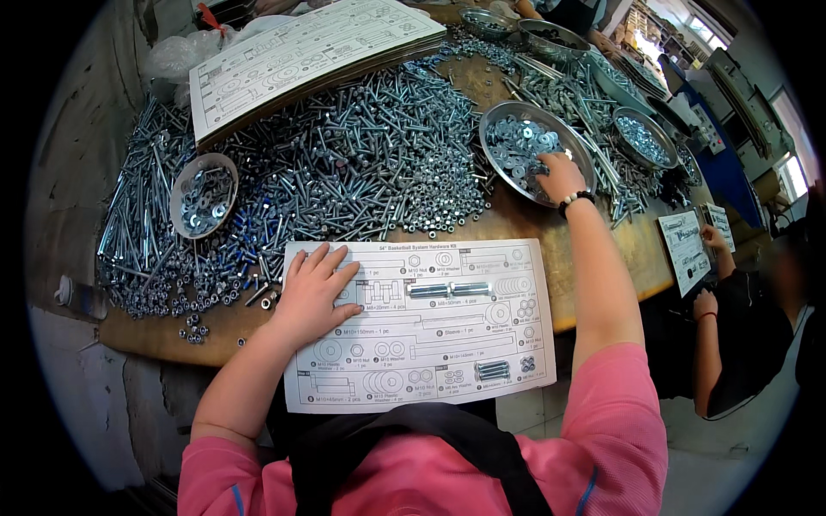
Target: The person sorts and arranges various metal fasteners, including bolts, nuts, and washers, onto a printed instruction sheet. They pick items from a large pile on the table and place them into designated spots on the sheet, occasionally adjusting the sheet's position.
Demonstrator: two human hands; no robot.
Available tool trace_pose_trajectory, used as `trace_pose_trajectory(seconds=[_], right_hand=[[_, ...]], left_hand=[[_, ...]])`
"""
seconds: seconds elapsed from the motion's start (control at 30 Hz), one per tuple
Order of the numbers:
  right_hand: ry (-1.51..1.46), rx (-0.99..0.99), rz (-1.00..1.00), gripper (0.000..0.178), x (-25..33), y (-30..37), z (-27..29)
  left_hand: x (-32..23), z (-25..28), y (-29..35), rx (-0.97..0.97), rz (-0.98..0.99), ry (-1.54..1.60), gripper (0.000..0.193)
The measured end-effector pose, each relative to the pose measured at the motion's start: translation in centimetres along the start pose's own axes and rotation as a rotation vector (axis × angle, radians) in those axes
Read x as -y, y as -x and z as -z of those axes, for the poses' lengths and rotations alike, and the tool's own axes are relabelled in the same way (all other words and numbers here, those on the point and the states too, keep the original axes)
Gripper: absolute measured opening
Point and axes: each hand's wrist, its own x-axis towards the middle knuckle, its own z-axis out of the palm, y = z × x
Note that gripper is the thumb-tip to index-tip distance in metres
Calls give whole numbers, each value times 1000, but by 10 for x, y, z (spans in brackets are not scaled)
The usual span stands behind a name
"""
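Observation:
A white printed hardware card (370,323) with line drawings lies at the table's front edge. My left hand (320,291) rests flat on its upper left, fingers spread and holding nothing. Long silver bolts (447,291) lie on the card's upper middle. Several short bolts (493,371) and small nuts (527,365) sit at its lower right. To the right, my right hand (561,177) reaches into a round metal bowl (492,151) of flat silver washers (521,139). Its fingers curl down among them; whatever is between the fingertips is hidden.
Loose bolts (344,146) and nuts (443,193) heap behind the card. A white bowl (176,211) holds washers at left. A stack of printed cards (318,60) lies on the heap. More metal bowls (645,138) stand far right, near another person (757,335) holding cards.

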Motion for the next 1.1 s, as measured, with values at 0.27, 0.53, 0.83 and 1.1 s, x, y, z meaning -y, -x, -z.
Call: trace_pose_trajectory(seconds=[0.27, 0.53, 0.83, 1.1], right_hand=[[-241, 329, -51, 60, -34, -40, -35], [241, 365, -153, 54, 12, -55, -13], [346, 444, -149, 47, 21, -73, -15], [409, 416, -97, 25, 10, -64, -30]], left_hand=[[-1, -2, -1, -10, 17, 33, 59], [0, -2, 1, -29, 26, 35, 58], [0, -3, 1, -42, 34, 32, 57], [-2, -6, 0, -34, 27, 38, 58]])
